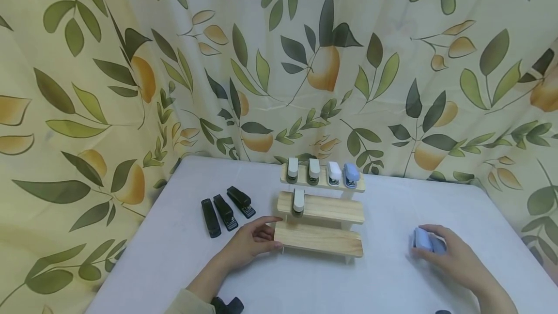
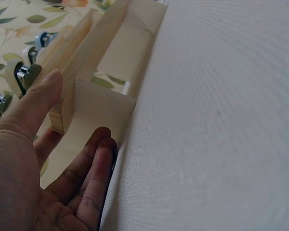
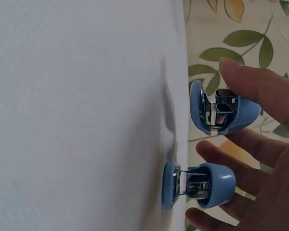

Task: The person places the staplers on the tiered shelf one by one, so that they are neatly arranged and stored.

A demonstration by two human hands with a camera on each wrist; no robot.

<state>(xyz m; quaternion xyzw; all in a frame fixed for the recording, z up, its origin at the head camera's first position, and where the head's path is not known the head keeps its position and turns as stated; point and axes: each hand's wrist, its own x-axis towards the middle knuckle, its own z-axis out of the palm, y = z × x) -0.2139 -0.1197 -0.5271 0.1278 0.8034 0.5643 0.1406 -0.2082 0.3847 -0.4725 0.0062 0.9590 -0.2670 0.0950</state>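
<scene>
My left hand [image 1: 253,241] pinches the left end of the lowest board of a three-step wooden rack [image 1: 318,239], thumb and forefinger on opposite edges. The other fingers curl beside its white support [image 2: 103,98]. To the right of the rack, my right hand [image 1: 455,256] holds a small blue stapler [image 3: 226,108] between thumb and fingers. A second blue stapler [image 3: 200,185] stands on the table, close beside the lower fingers. On the rack's top board sit two grey staplers [image 1: 292,169], a white stapler [image 1: 333,172] and a blue stapler [image 1: 350,174]; a pale stapler [image 1: 298,201] sits on the middle board.
Three black staplers [image 1: 226,212] lie side by side on the white tablecloth [image 1: 392,212], left of the rack. A leaf-and-fruit patterned curtain [image 1: 261,62] hangs behind and along the sides of the table. A dark object [image 1: 228,306] shows by the left wrist.
</scene>
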